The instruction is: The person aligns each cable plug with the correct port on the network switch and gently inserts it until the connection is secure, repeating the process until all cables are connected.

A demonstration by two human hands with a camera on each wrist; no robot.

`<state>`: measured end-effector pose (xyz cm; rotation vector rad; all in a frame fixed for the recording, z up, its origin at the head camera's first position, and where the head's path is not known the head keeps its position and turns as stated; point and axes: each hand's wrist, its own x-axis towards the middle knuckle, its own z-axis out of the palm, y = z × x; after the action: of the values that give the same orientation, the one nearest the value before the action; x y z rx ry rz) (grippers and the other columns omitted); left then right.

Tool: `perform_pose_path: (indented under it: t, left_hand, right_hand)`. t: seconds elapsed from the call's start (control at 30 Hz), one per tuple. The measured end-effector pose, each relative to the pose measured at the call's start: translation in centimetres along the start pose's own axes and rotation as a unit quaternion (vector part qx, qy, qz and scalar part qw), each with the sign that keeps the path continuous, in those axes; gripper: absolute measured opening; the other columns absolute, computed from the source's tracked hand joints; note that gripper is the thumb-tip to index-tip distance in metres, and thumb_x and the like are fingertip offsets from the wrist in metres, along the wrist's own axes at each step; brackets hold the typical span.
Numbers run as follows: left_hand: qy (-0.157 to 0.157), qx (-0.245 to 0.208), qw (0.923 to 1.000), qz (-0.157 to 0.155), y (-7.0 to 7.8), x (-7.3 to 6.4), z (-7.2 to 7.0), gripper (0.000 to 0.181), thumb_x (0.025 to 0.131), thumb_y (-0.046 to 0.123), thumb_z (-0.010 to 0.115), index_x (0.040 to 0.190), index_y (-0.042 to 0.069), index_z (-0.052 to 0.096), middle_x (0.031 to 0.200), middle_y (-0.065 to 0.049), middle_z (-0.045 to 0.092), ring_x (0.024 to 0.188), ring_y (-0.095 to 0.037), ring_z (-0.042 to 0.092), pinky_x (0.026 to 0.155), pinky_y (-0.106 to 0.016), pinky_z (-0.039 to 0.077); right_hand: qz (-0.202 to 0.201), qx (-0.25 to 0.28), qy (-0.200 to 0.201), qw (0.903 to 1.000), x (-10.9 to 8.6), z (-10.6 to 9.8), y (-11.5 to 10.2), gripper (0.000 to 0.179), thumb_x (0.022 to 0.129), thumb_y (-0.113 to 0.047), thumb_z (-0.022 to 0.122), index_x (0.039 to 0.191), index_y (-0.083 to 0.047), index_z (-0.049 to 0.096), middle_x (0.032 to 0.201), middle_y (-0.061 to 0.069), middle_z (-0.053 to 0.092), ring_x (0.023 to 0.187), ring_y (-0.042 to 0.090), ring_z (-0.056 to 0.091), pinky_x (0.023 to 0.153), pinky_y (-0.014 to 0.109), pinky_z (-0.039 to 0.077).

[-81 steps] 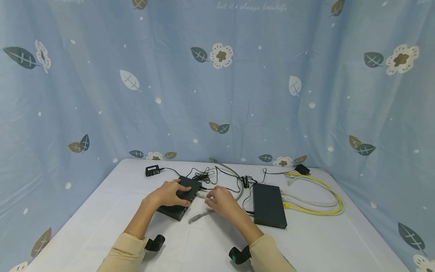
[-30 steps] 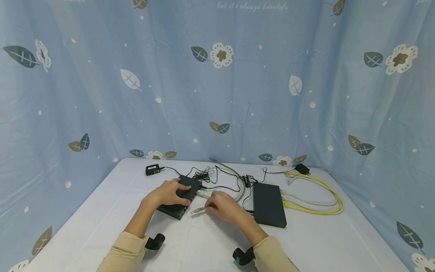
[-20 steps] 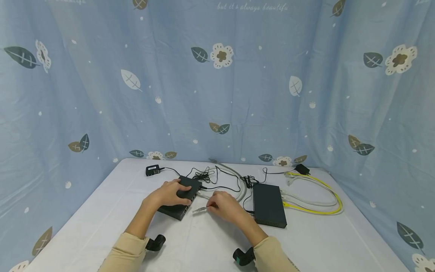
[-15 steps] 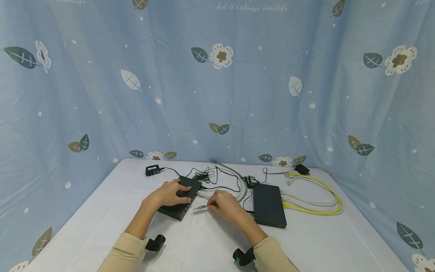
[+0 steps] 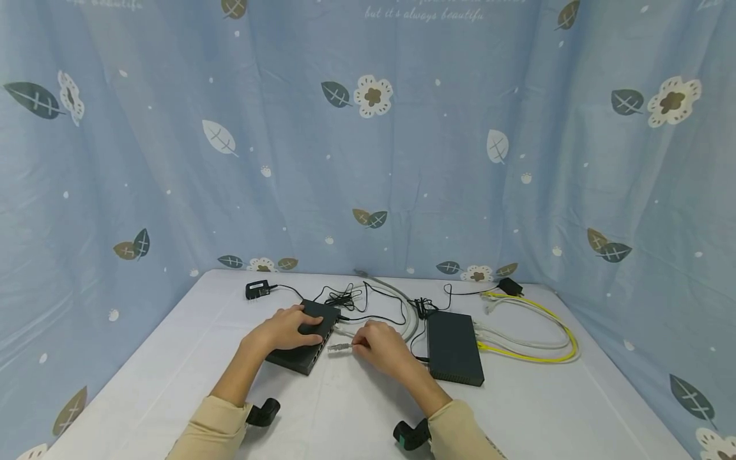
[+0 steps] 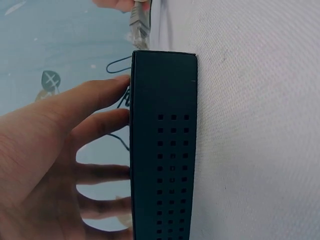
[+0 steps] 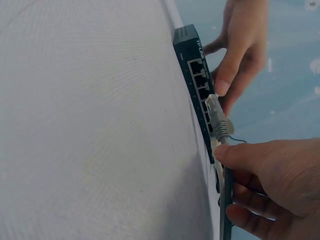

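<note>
My left hand lies over the black network switch on the left, its fingers spread and touching the top, as the left wrist view also shows. With thumb and fingers my right hand pinches a grey Ethernet cable just behind its clear plug. In the right wrist view the plug points at the switch's row of ports and overlaps them. A paler cable runs into a port near the switch's far end, partly hidden behind my right hand.
A second black switch sits to the right, with a yellow cable and whitish cables at its side. Power adapters and bundled black cords lie toward the back, before a blue curtain.
My right hand has taken the grey cable near its plug. The plug has shifted from lying nearer the front to beside the switch's ports, now turned toward them. My left hand stays put.
</note>
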<state>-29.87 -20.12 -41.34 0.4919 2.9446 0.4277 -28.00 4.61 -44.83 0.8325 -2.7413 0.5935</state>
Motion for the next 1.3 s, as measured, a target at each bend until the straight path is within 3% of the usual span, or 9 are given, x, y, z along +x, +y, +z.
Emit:
perform_pose_path:
  t: [0.67, 1.3]
  left_hand:
    - [0.000, -0.002, 1.0000, 0.005, -0.05, -0.11, -0.13, 0.055, 0.086, 0.049, 0.071, 0.134, 0.022, 0.063, 0.150, -0.030, 0.039, 0.132, -0.061, 0.037, 0.093, -0.078, 0.036]
    - [0.000, -0.006, 1.0000, 0.006, -0.16, 0.18, -0.02, 0.054, 0.088, 0.048, 0.069, 0.135, 0.023, 0.062, 0.152, -0.029, 0.038, 0.134, -0.061, 0.035, 0.094, -0.079, 0.035]
  right_hand:
    - [0.020, 0.021, 0.023, 0.9993, 0.65, 0.62, 0.14, 0.005, 0.084, -0.018, 0.077, 0.080, -0.021, 0.076, 0.077, -0.010, 0.063, 0.066, -0.001, 0.052, 0.059, 0.016, 0.043]
    - [0.040, 0.037, 0.035, 0.9979, 0.76, 0.95, 0.04, 0.003, 0.082, -0.016, 0.078, 0.080, -0.017, 0.076, 0.075, -0.009, 0.064, 0.063, -0.002, 0.052, 0.057, 0.016, 0.043]
